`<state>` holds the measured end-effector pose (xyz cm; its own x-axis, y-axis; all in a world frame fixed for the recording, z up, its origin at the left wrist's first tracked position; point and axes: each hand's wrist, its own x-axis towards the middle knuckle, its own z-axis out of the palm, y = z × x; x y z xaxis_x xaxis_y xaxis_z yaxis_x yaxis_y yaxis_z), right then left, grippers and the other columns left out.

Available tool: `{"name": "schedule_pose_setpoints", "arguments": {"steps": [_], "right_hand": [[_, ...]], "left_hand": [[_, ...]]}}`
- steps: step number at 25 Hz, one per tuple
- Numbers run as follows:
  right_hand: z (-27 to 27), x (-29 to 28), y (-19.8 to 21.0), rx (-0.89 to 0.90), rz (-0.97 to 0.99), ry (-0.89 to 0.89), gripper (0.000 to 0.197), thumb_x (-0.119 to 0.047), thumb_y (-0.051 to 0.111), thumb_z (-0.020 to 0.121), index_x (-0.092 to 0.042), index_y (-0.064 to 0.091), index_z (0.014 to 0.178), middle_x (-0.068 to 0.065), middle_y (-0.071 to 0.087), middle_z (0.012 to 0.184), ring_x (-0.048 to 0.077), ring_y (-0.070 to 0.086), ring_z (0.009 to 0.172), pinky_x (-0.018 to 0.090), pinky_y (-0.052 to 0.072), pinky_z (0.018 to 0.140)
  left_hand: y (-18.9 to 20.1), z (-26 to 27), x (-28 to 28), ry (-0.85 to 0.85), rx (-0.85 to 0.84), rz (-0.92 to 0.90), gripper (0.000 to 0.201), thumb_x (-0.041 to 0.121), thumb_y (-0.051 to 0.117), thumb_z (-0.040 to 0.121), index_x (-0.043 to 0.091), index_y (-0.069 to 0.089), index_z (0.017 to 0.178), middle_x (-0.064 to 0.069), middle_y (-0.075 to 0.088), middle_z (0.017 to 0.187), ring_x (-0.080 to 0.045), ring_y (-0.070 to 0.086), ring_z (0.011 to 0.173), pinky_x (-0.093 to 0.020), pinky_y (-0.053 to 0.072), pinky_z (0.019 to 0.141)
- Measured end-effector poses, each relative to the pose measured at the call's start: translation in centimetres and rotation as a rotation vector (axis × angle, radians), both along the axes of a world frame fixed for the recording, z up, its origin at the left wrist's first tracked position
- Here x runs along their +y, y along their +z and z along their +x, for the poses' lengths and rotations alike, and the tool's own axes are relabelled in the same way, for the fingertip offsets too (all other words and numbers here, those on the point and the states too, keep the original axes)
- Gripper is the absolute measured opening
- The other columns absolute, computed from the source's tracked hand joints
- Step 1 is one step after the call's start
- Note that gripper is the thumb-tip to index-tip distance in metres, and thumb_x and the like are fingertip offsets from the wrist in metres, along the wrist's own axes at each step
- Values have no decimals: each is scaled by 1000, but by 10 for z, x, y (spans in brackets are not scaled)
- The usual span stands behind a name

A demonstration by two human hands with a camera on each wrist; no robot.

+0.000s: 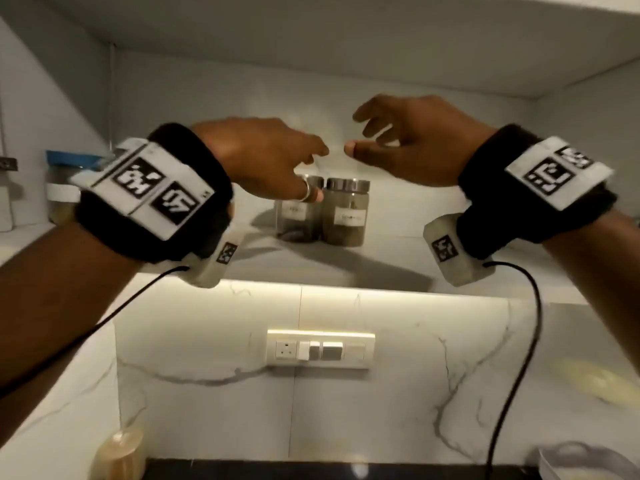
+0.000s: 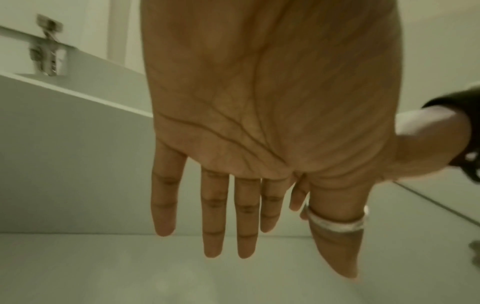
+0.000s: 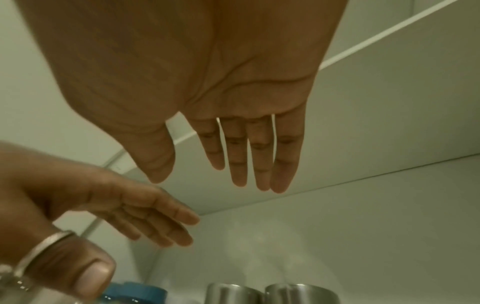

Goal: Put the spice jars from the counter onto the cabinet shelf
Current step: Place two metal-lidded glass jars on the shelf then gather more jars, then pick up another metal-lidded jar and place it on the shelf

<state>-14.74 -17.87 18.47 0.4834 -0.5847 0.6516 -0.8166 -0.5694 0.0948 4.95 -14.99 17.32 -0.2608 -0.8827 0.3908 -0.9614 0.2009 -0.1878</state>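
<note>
Two glass spice jars with steel lids and white labels stand side by side on the cabinet shelf (image 1: 388, 268): the left jar (image 1: 298, 216) and the right jar (image 1: 346, 216). Their lids (image 3: 233, 294) (image 3: 298, 294) show at the bottom of the right wrist view. My left hand (image 1: 277, 161) hovers above the left jar, fingers straight and empty, a ring on the thumb (image 2: 337, 222). My right hand (image 1: 398, 143) hangs above and right of the jars, also empty, its palm (image 3: 233, 92) facing down. The fingertips of both hands nearly meet over the jars.
A blue-lidded jar (image 1: 64, 181) stands at the shelf's left end, also seen as the blue lid (image 3: 135, 292). A switch panel (image 1: 320, 348) is on the marble wall below. A wooden cylinder (image 1: 121, 455) and a white bowl (image 1: 571, 462) sit on the counter. A cabinet hinge (image 2: 46, 53) is at left.
</note>
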Motion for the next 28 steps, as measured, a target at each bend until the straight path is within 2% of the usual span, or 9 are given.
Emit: {"name": "schedule_pose_setpoints", "arguments": {"steps": [2, 4, 6, 9, 13, 16, 18, 23, 28], "right_hand": [[-8, 32, -30, -60, -3, 86, 51, -56, 48, 93, -25, 51, 133, -7, 62, 121, 9, 61, 106, 22, 46, 83], [-14, 60, -76, -150, 21, 224, 41, -52, 50, 94, -26, 59, 124, -14, 65, 109, -2, 62, 98, 15, 50, 78], [-18, 78, -134, -248, 107, 359, 30, -48, 54, 94, -28, 64, 114, -22, 66, 98, -8, 63, 90, 7, 49, 72], [-11, 81, -245, -371, 384, 394, 24, -45, 60, 89, -29, 69, 106, -21, 70, 90, -10, 64, 84, 1, 42, 63], [8, 53, -419, -158, 635, 207, 36, -53, 54, 91, -24, 67, 106, -7, 70, 91, 9, 67, 81, 28, 55, 72], [23, 48, -518, 34, 825, 113, 45, -53, 51, 89, -19, 63, 117, 1, 66, 112, 23, 64, 104, 33, 51, 87], [38, 54, -567, 178, 963, 80, 56, -52, 48, 90, -16, 51, 133, 5, 54, 133, 26, 54, 123, 35, 44, 99], [46, 81, -640, 398, 1164, -9, 74, -57, 44, 92, -20, 22, 153, 5, 17, 161, 23, 21, 147, 39, 27, 117], [54, 89, -659, 382, 1072, -70, 70, -58, 43, 92, -22, 30, 151, 2, 19, 161, 20, 21, 147, 39, 27, 116]], "left_hand": [[-29, 6, 34, -78, 75, -38, 68, 62, 53, 85, 43, 27, 145, 15, 50, 140, -10, 51, 95, -36, 45, 84], [-72, 15, 63, -145, 135, -37, 70, 69, 47, 79, 45, 31, 142, 20, 53, 131, -7, 54, 93, -34, 49, 80], [-126, 26, 87, -203, 209, 35, 70, 76, 41, 74, 48, 36, 138, 32, 49, 116, 6, 53, 88, -20, 47, 71], [-218, 50, 99, -212, 395, 188, 66, 75, 46, 77, 46, 43, 137, 34, 58, 116, 14, 59, 98, -17, 51, 79], [-369, 82, 108, 83, 575, 478, 57, 61, 56, 83, 39, 49, 135, 17, 66, 120, -1, 63, 108, -27, 51, 92], [-468, 100, 128, 301, 582, 706, 61, 73, 43, 74, 43, 49, 126, 15, 65, 114, -10, 64, 107, -36, 52, 88], [-520, 113, 146, 445, 606, 833, 65, 70, 48, 77, 40, 45, 134, 11, 61, 129, -13, 59, 118, -38, 50, 95], [-572, 125, 176, 560, 728, 899, 67, 62, 53, 84, 31, 43, 143, 11, 48, 146, -11, 47, 132, -33, 41, 107], [-598, 139, 164, 602, 757, 859, 70, 54, 51, 92, 24, 29, 152, 5, 23, 160, -13, 14, 149, -36, 25, 119]]}}
